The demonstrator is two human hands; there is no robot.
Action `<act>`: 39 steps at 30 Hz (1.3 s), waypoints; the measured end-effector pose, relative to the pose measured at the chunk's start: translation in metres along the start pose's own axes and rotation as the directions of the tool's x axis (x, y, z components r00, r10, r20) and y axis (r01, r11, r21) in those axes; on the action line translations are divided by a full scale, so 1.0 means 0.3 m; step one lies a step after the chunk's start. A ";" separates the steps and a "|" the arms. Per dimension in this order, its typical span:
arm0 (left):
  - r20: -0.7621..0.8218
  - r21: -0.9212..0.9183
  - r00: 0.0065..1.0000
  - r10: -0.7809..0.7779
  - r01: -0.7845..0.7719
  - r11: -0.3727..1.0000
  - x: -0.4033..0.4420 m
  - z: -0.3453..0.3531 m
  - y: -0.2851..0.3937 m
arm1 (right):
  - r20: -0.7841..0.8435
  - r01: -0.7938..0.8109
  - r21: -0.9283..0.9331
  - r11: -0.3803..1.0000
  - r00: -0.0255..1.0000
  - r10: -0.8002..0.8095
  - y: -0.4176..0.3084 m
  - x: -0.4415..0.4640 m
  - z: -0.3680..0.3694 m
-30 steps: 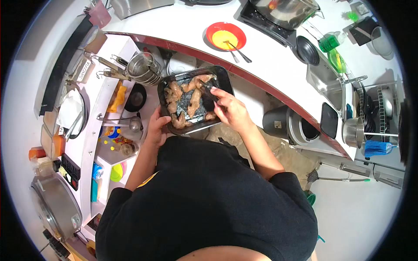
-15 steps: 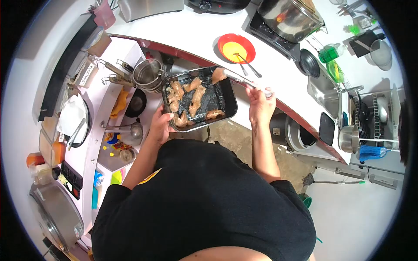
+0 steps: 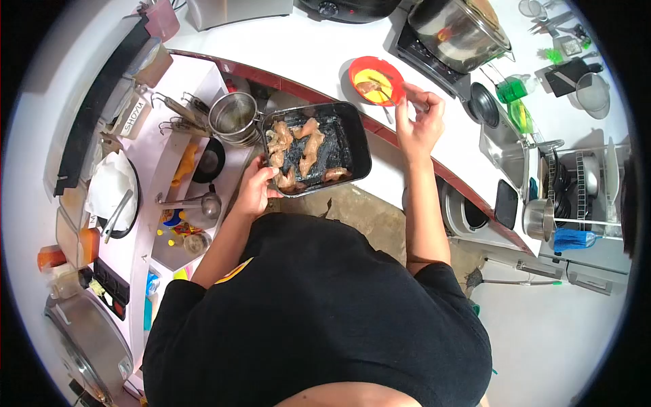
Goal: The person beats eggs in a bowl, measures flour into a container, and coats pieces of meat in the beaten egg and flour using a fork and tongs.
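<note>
My left hand (image 3: 258,186) grips the near-left corner of a black rectangular pan (image 3: 356,163), with the thumb over its rim. Several pieces of raw, marinated-looking meat (image 3: 312,152) lie in the pan, mostly toward its left side. Beside the red bowl (image 3: 399,74), my right hand (image 3: 422,125) is closed around the metal tongs (image 3: 420,106), which the fingers mostly hide. One piece of meat (image 3: 368,87) sits in the yellow liquid in that bowl, which looks like beaten egg. A fork (image 3: 385,92) also rests in the bowl.
A large steel pot (image 3: 458,34) stands on a black cooktop (image 3: 430,57) behind the bowl. To the right are a small black frying pan (image 3: 483,102) and a sink (image 3: 500,139). Steel strainers (image 3: 232,119) sit left of the pan, near a shelf with a ladle (image 3: 210,203).
My right hand has moved up and away from the pan to the bowl. The piece of meat held in the tongs is now in the yellow liquid. The pan stays in my left hand.
</note>
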State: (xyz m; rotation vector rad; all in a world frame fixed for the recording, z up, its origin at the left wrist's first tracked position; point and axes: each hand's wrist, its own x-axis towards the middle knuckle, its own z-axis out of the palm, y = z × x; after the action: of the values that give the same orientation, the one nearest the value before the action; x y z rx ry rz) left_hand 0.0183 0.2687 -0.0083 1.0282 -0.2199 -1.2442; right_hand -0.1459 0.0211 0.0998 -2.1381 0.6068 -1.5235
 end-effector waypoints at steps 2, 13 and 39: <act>0.014 -0.006 1.000 0.028 -0.028 1.000 0.011 0.004 0.010 | 0.269 0.028 0.110 0.994 0.961 -0.057 -0.087 -0.005 -0.024; 0.158 0.212 0.985 0.067 -0.100 0.972 0.024 0.035 0.062 | 0.600 -0.215 0.137 0.967 0.795 0.092 -0.055 -0.142 0.040; 0.045 -0.038 0.999 0.023 -0.021 0.999 0.008 0.032 0.015 | 0.389 -0.343 0.329 0.880 0.898 0.205 -0.052 0.061 -0.129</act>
State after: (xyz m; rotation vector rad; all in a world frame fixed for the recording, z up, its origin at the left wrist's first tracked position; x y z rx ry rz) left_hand 0.0159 0.2614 -0.0007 0.9636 -0.2410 -1.2483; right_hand -0.1759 0.0190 0.1340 -1.8483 0.4206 -0.9815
